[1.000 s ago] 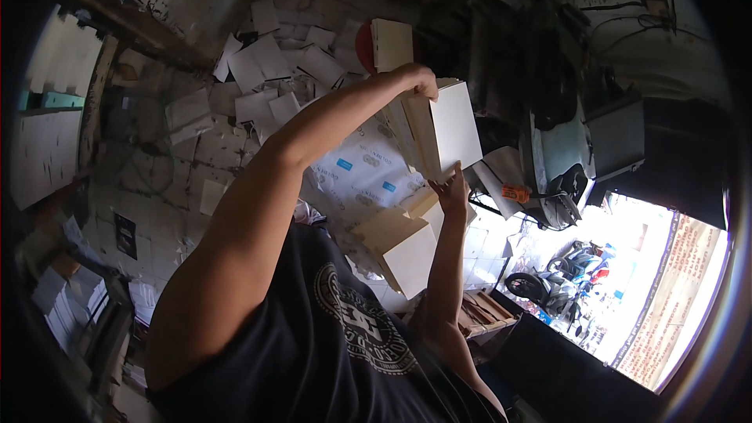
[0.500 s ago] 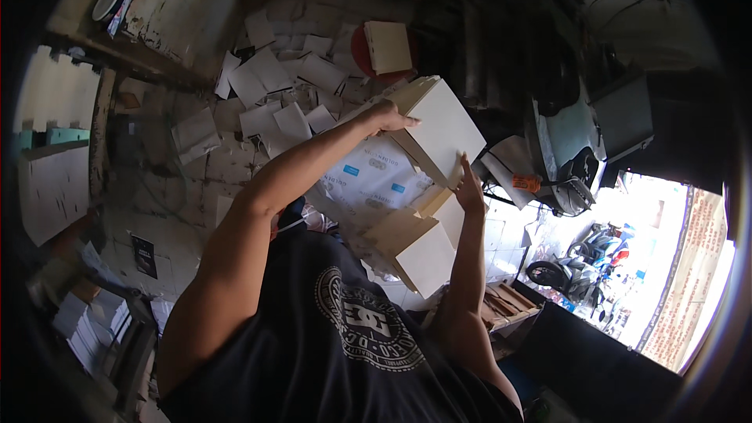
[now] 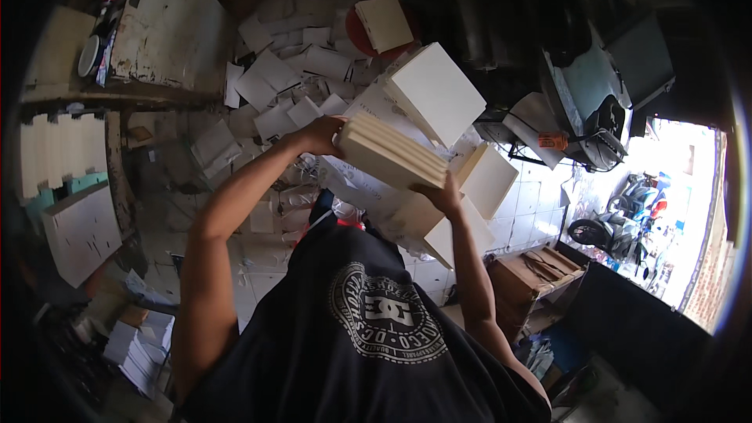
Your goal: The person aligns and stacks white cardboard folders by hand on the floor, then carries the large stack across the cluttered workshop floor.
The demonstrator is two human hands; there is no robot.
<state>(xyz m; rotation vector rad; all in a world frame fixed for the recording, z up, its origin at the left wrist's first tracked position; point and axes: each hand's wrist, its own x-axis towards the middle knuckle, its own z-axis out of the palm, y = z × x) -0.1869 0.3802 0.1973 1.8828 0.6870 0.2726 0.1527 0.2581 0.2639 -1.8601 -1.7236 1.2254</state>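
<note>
Between my two hands is a thick stack of cream paper blocks (image 3: pixel 393 155), tilted so that its layered edge faces up. My left hand (image 3: pixel 319 135) grips the stack's left end. At the opposite end, my right hand (image 3: pixel 444 194) is closed around the lower right corner. Just beyond stands a taller pile of cream blocks with a pale flat top (image 3: pixel 439 94), apart from my hands. Printed white wrapping sheet (image 3: pixel 364 186) lies beneath, partly hidden by the stack. Close to my right hand sit more cream blocks (image 3: pixel 489 180).
Loose white sheets (image 3: pixel 270 78) litter the tiled floor at the far left. A round red stool (image 3: pixel 360 31) carries another cream stack. Dark machinery (image 3: pixel 587 86) stands at right, above a wooden box (image 3: pixel 521 274). Motorcycles (image 3: pixel 623 223) show through the bright doorway.
My hands have come nearer my body, now holding a stack of paper blocks. The pile they were on stays behind, its pale top in view. The camera view has shifted slightly.
</note>
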